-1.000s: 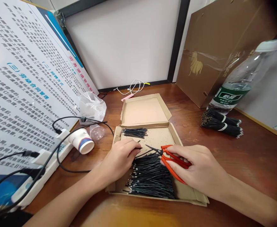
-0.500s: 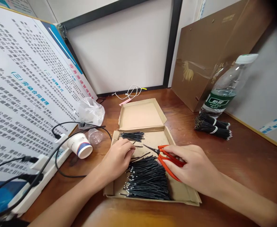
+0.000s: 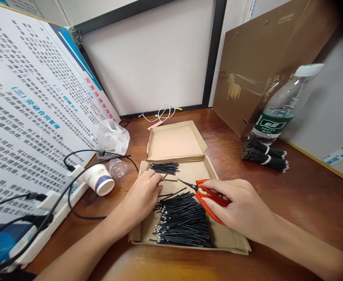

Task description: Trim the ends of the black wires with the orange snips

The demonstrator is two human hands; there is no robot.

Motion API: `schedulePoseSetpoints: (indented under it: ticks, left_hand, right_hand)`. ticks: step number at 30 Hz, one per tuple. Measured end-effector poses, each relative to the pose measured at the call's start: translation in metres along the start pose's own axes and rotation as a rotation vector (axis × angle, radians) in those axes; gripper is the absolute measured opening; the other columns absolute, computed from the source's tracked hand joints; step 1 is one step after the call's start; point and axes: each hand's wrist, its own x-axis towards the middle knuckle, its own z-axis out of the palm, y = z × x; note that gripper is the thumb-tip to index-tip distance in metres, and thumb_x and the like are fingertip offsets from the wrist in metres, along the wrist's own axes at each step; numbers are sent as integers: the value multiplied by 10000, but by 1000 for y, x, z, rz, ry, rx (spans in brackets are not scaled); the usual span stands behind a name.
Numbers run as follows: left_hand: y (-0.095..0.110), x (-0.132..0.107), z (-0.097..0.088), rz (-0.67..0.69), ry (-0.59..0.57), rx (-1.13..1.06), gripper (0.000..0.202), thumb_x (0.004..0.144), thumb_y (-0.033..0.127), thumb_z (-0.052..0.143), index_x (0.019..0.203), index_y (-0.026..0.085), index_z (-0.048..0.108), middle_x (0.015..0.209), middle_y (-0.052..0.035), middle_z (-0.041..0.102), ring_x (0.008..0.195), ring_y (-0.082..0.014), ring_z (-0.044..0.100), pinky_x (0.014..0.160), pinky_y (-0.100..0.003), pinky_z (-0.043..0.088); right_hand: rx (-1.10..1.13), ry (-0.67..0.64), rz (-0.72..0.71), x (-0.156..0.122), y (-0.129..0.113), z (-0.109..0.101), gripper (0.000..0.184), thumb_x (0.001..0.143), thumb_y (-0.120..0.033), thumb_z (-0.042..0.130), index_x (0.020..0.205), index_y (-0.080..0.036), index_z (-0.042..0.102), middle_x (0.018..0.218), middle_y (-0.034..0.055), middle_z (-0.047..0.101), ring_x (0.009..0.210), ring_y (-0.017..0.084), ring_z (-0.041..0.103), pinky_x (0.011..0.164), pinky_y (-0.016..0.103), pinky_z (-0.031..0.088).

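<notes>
A flat cardboard box [image 3: 177, 144] lies open on the wooden desk. A large pile of short black wires [image 3: 183, 222] fills its near half, and a small pile of black wires [image 3: 163, 168] lies further back. My left hand [image 3: 142, 195] rests at the left edge of the large pile, fingers curled and pinched on a wire I can barely make out. My right hand [image 3: 242, 207] grips red-handled snips [image 3: 206, 195], whose dark tip points left toward my left hand.
A paper cup [image 3: 99, 179] lies on its side by a white power strip [image 3: 54, 203] with black cables. A printed board [image 3: 27, 105] leans at left. A plastic bag [image 3: 112, 136], a water bottle [image 3: 279, 109], a brown paper bag [image 3: 262, 58] and bundled black wires [image 3: 262, 155] stand around.
The view shifted slightly. My left hand drew back a little toward the left edge of the large pile. My right hand with the snips stayed almost still.
</notes>
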Motion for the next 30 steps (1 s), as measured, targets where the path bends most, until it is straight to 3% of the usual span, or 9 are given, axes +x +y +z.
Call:
schedulePoseSetpoints:
  ticks: [8, 13, 17, 22, 25, 30]
  left_hand:
    - [-8, 1, -2, -67, -77, 100, 200, 836, 36, 425, 910, 153, 568, 817, -59, 599, 773, -210, 548, 661, -328, 382]
    - [-8, -3, -4, -68, -64, 109, 254, 828, 26, 384, 982, 140, 551, 882, -95, 615, 856, -239, 561, 720, -359, 415]
    - [-1, -2, -16, -106, -69, -64, 301, 847, 48, 384, 1098, 146, 517, 877, -76, 622, 838, -216, 590, 732, -346, 454]
    - [5, 4, -25, -300, -139, -416, 227, 866, 76, 380, 1009, 150, 540, 585, 19, 559, 460, -111, 521, 467, -223, 409]
    - [3, 6, -22, -316, -64, -523, 230, 813, 53, 410, 957, 142, 566, 592, 8, 576, 483, -112, 560, 463, -213, 430]
    - [2, 6, -17, -284, -32, -720, 423, 703, 18, 398, 1076, 117, 572, 788, -45, 615, 583, -116, 597, 548, -256, 497]
  right_hand:
    - [3, -18, 12, -2, 2, 2, 107, 860, -187, 577, 821, -161, 674, 663, 2, 704, 450, 82, 500, 481, 217, 413]
    - [-28, -7, 5, -2, 3, 1, 93, 854, -194, 586, 820, -167, 669, 645, -5, 697, 456, 90, 511, 495, 227, 415]
    - [-57, -9, 5, -2, 2, 1, 102, 857, -203, 582, 807, -175, 666, 623, -10, 686, 457, 95, 516, 494, 232, 415]
    - [-30, -18, 11, -2, 3, 1, 90, 854, -200, 584, 846, -173, 670, 662, -10, 705, 479, 91, 548, 517, 224, 435]
    - [-32, -20, 15, -2, 2, 0, 101, 858, -202, 575, 836, -177, 670, 666, -7, 709, 478, 90, 549, 514, 222, 436]
    - [-45, -21, 13, -1, 0, -1, 124, 863, -203, 558, 803, -178, 664, 653, 7, 703, 474, 99, 545, 501, 231, 430]
